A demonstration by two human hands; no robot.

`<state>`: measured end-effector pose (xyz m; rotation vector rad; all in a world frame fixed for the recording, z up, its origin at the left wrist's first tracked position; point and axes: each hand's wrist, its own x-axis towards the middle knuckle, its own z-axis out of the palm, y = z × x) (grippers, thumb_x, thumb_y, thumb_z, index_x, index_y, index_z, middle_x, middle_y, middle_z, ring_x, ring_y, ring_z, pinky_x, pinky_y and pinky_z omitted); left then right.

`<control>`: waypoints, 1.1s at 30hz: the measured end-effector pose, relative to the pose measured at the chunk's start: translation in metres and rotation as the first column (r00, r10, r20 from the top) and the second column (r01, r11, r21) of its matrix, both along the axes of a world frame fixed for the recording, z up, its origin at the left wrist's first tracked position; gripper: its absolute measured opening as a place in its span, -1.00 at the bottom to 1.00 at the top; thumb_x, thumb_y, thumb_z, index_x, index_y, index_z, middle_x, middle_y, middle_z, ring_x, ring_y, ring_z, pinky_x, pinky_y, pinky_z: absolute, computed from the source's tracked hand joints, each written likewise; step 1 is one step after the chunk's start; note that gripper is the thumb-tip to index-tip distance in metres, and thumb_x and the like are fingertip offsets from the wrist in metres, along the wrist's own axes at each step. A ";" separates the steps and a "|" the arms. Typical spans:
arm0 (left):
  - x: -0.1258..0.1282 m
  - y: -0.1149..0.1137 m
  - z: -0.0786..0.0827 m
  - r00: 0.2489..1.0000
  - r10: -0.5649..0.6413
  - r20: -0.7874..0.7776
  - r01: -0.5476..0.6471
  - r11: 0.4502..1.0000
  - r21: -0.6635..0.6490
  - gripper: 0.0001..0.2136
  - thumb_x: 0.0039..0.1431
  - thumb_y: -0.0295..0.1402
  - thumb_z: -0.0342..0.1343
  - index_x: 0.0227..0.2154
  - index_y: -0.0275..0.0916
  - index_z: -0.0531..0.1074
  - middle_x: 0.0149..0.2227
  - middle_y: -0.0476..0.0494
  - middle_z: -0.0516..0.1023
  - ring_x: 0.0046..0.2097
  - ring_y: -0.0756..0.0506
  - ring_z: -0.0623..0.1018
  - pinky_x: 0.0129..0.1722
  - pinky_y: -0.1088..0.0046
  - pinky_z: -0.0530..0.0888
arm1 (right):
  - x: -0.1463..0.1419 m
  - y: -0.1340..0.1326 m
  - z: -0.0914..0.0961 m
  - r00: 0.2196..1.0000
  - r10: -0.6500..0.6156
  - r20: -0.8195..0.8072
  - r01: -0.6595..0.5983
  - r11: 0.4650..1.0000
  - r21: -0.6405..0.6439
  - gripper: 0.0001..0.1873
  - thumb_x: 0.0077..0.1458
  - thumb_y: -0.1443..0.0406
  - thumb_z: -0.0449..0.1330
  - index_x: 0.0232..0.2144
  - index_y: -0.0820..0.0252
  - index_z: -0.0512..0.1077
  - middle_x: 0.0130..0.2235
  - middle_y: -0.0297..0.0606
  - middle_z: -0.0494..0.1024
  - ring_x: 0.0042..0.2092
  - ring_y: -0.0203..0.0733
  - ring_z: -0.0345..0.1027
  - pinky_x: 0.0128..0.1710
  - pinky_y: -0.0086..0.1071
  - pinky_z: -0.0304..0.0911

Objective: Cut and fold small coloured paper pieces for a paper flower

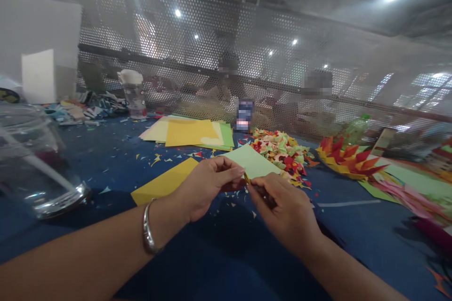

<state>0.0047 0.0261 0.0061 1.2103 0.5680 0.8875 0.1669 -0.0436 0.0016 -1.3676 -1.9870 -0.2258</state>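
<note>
My left hand [206, 186], with a silver bangle on its wrist, and my right hand [284, 202] meet above the blue table. Between their fingertips is a small yellow folded piece of paper [246, 178], pinched from both sides; its exact shape is mostly hidden by the fingers. Just behind the hands lies a pale green paper sheet [252, 160]. A yellow sheet [165, 178] shows to the left, partly covered by my left forearm and hand. Beyond my right hand is a heap of small folded paper pieces [282, 150] in red, pink, green and yellow.
Stacked coloured sheets [190, 131] lie farther back, near an upright phone [244, 115]. A clear plastic jar [35, 160] stands at left, a lidded bottle [134, 94] behind it. At right sits a red and yellow pointed paper piece [348, 160]. A perforated screen [197, 56] closes the back.
</note>
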 end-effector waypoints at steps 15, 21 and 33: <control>-0.001 0.006 0.004 0.999 -0.027 -0.033 0.026 0.999 -0.029 -0.83 -0.02 -0.33 0.26 -0.52 -0.31 0.42 -0.48 0.00 0.43 -0.37 0.04 0.40 -0.25 0.45 0.33 | 0.003 -0.004 0.007 0.981 0.048 -0.190 -0.061 0.996 -0.064 -0.87 0.17 0.27 0.10 -0.34 0.16 0.43 -0.43 -0.31 0.42 -0.40 -0.27 0.27 -0.40 -0.40 0.17; -0.002 0.006 0.004 0.998 -0.061 -0.022 0.060 0.998 -0.032 -0.85 -0.03 -0.36 0.26 -0.53 -0.32 0.43 -0.48 -0.01 0.43 -0.39 0.05 0.39 -0.27 0.47 0.32 | 0.004 -0.002 0.008 0.975 0.024 -0.220 -0.044 0.995 -0.086 -0.85 0.18 0.29 0.08 -0.39 0.16 0.41 -0.45 -0.33 0.41 -0.40 -0.26 0.24 -0.37 -0.38 0.13; -0.004 0.008 0.006 0.992 -0.126 -0.010 0.125 0.992 -0.018 -0.86 -0.05 -0.37 0.27 -0.54 -0.32 0.46 -0.50 0.00 0.44 -0.41 0.06 0.39 -0.33 0.49 0.29 | 0.004 -0.003 0.010 0.967 0.030 -0.251 -0.068 0.988 -0.141 -0.84 0.18 0.27 0.08 -0.40 0.17 0.41 -0.48 -0.36 0.39 -0.44 -0.28 0.21 -0.39 -0.36 0.11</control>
